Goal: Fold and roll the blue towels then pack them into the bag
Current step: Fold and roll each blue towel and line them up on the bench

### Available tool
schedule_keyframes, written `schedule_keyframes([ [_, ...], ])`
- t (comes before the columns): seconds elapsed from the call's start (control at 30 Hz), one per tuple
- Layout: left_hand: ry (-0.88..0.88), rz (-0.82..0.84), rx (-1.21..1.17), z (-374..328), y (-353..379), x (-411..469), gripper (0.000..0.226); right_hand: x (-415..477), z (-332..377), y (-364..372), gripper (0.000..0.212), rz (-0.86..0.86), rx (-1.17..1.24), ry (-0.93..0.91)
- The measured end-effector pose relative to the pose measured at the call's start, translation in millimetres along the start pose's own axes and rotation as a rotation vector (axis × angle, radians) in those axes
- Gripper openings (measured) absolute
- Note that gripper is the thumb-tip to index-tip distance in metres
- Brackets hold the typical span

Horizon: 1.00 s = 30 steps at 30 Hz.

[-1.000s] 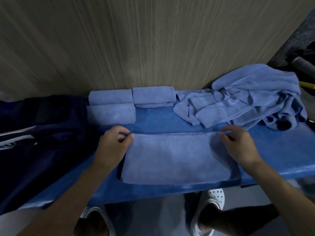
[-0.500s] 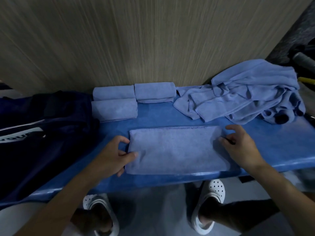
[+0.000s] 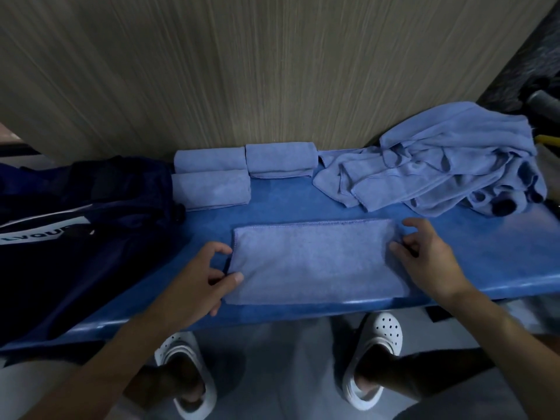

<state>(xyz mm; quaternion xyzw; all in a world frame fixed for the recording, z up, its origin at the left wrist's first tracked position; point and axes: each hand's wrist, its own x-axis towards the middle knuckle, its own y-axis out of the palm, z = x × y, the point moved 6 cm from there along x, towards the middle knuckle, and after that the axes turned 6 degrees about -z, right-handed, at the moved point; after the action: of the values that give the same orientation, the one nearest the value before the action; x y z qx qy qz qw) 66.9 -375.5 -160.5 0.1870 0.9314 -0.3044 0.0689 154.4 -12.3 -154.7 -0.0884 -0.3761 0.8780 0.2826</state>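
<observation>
Pinches folded towel (image 3: 312,265) at its 9 o'clock edge with left hand (image 3: 197,283); rests right hand (image 3: 430,265), fingers loosely spread, on 3 o'clock edge.

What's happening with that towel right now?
Left grip pinches left end of folded blue terry towel; right grip open, thumb on right end. Nothing in the way.
</observation>
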Motion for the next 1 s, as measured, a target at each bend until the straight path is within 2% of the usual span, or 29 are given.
schedule_keyframes([
  [0.23, -0.248, -0.243, -0.300, -3, 2, 24, 0.024, -9, -6, -7, 0.046, 0.037, -0.050, 0.062],
  [0.37, -0.195, -0.362, -0.227, -3, -1, 29, 0.033, -13, -7, -4, 0.046, 0.062, -0.079, 0.009],
  [0.43, -0.133, -0.356, -0.126, -4, -1, 26, 0.034, -13, -8, -4, 0.044, 0.059, -0.084, 0.005],
  [0.5, 0.004, -0.386, 0.120, -13, -2, 22, 0.027, -11, -10, -4, 0.043, 0.052, -0.082, -0.006],
  [0.57, 0.285, -0.485, 0.473, -39, -1, 16, 0.020, -11, -8, -3, 0.043, 0.051, -0.088, -0.038],
  [0.6, 0.441, -0.495, 0.591, -56, 7, 13, 0.024, -11, -7, -2, 0.042, 0.051, -0.089, -0.052],
  [0.67, 0.663, -0.389, 0.663, -79, 33, 14, 0.033, -10, -6, -1, 0.040, 0.044, -0.092, -0.063],
  [0.73, 0.732, -0.223, 0.660, -87, 62, 21, 0.040, -10, -6, -2, 0.038, 0.036, -0.089, -0.058],
  [0.83, 0.735, -0.050, 0.807, -73, 95, 29, 0.056, -8, -8, -2, 0.039, 0.035, -0.101, -0.033],
  [0.9, 0.698, -0.003, 0.853, -59, 100, 30, 0.063, -7, -11, 0, 0.039, 0.040, -0.118, -0.009],
  [0.97, 0.697, -0.024, 0.861, -55, 101, 30, 0.066, -6, -4, -3, 0.037, -0.038, -0.231, -0.086],
  [1.0, 0.694, -0.028, 0.867, -55, 101, 30, 0.067, -7, 8, -3, 0.036, -0.093, -0.323, -0.190],
])
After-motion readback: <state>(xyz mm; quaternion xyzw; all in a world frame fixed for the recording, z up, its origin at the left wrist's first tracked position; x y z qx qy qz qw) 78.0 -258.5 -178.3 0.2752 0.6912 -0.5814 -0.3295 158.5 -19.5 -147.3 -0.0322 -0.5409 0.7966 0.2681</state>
